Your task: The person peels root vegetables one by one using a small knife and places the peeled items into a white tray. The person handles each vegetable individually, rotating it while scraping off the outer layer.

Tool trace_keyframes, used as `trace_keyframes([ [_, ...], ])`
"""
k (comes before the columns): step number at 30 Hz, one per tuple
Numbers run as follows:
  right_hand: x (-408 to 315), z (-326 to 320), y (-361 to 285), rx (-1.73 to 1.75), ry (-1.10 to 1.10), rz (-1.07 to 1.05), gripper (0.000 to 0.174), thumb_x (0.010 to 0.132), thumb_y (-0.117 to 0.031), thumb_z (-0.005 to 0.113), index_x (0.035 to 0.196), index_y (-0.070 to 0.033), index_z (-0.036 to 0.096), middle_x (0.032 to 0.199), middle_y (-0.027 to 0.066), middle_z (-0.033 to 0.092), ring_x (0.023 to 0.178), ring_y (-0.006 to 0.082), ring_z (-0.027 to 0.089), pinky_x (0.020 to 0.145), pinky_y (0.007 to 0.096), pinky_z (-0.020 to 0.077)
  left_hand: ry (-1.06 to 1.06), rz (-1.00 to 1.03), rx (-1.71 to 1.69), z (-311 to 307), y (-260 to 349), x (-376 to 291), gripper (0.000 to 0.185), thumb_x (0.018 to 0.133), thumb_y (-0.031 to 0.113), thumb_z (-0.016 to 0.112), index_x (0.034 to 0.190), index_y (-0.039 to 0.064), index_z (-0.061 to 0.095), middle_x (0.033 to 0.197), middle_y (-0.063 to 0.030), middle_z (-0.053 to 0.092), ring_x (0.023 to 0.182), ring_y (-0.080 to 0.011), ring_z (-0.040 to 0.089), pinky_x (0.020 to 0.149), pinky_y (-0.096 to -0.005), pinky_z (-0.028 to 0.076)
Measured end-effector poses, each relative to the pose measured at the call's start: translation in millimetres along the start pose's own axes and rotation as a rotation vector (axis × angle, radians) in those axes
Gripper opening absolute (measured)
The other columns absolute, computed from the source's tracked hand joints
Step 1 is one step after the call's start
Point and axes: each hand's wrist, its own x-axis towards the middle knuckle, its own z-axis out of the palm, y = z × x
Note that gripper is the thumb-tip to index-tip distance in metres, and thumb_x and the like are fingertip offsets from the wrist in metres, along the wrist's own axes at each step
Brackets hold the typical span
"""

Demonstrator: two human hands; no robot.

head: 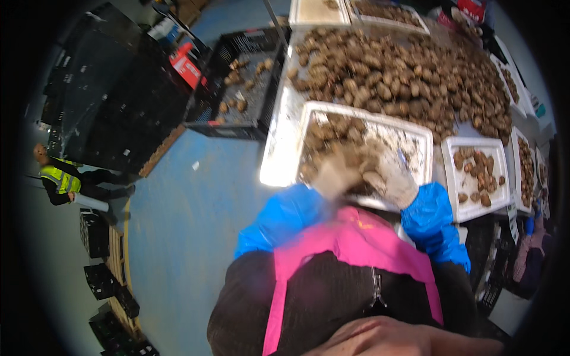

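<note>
A white foam tray (429,155) stands before me on a metal table (278,164), partly filled with dirty brown root vegetables (331,131). My left hand (336,178), gloved and blurred by motion, is over the tray's near left part. Whether its fingers hold anything cannot be made out. My right hand (396,178), in a soiled pale glove, reaches into the near right part of the tray. Its fingertips are beside or touching a root (375,180); a grip cannot be confirmed. Blue sleeve covers (429,213) reach up both forearms.
A large heap of the roots (401,80) spreads beyond the tray. To its right is a smaller white tray (465,178) with several roots. A black plastic crate (231,131) stands left of the table. Far left, a person in a yellow vest (62,180) is near stacked black crates (94,233).
</note>
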Motion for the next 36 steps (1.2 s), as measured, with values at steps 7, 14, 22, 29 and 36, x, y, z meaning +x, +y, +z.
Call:
trace_keyframes([
  [7, -26.1, -37.1, 32.3, 0.233, 0.158, 0.476, 0.025, 0.099, -0.018, 0.065, 0.109, 0.003, 0.071, 0.099, 0.014, 0.073, 0.095, 0.022, 0.069, 0.082, 0.0328, 0.0542, 0.167, -0.038, -0.2, 9.6, 26.2, 14.2, 0.06, 0.081, 0.027, 0.088, 0.13, 0.008, 0.061, 0.132, -0.0139, 0.065, 0.12, -0.0209, 0.063, 0.101, -0.0333, 0.052],
  [14, -25.3, -33.2, 29.8, 0.608, 0.171, 0.273, 0.033, 0.095, -0.011, 0.072, 0.125, -0.002, 0.064, 0.109, 0.0056, 0.068, 0.103, 0.0153, 0.064, 0.091, 0.0311, 0.0521, 0.051, -0.254, -0.172, 22.8, 49.2, 8.9, 0.058, 0.081, 0.026, 0.087, 0.13, 0.008, 0.061, 0.116, -0.0106, 0.072, 0.108, -0.0208, 0.069, 0.095, -0.0339, 0.055],
  [22, -17.1, -20.5, 9.5, 0.192, 0.293, 0.134, 0.024, 0.085, -0.007, 0.078, 0.107, -0.003, 0.068, 0.107, 0.0111, 0.069, 0.105, 0.0288, 0.066, 0.098, 0.0382, 0.0511, 0.174, -0.14, 0.04, 40.7, 44.3, 7.6, 0.055, 0.081, 0.031, 0.084, 0.124, 0.007, 0.06, 0.113, -0.0194, 0.071, 0.105, -0.0346, 0.07, 0.091, -0.0405, 0.055],
  [29, -28.8, -33.2, 10.2, 0.866, 0.251, 0.41, 0.022, 0.101, -0.017, 0.063, 0.117, -0.003, 0.069, 0.109, 0.01, 0.071, 0.103, 0.0197, 0.065, 0.096, 0.0347, 0.0505, 0.132, -0.127, -0.067, 39.1, 36.1, 13.5, 0.059, 0.083, 0.04, 0.085, 0.122, 0.004, 0.061, 0.115, -0.0187, 0.07, 0.109, -0.033, 0.069, 0.094, -0.0408, 0.054],
  [36, -38.5, -22.8, 20.2, 0.86, 0.311, 0.347, 0.035, 0.107, -0.027, 0.056, 0.127, 0.0, 0.065, 0.117, 0.0075, 0.069, 0.109, 0.0159, 0.063, 0.099, 0.0337, 0.0492, 0.078, -0.032, -0.044, 37.1, 36.0, 17.1, 0.046, 0.086, 0.026, 0.082, 0.122, 0.005, 0.062, 0.098, -0.0105, 0.068, 0.089, -0.0187, 0.067, 0.082, -0.0314, 0.055],
])
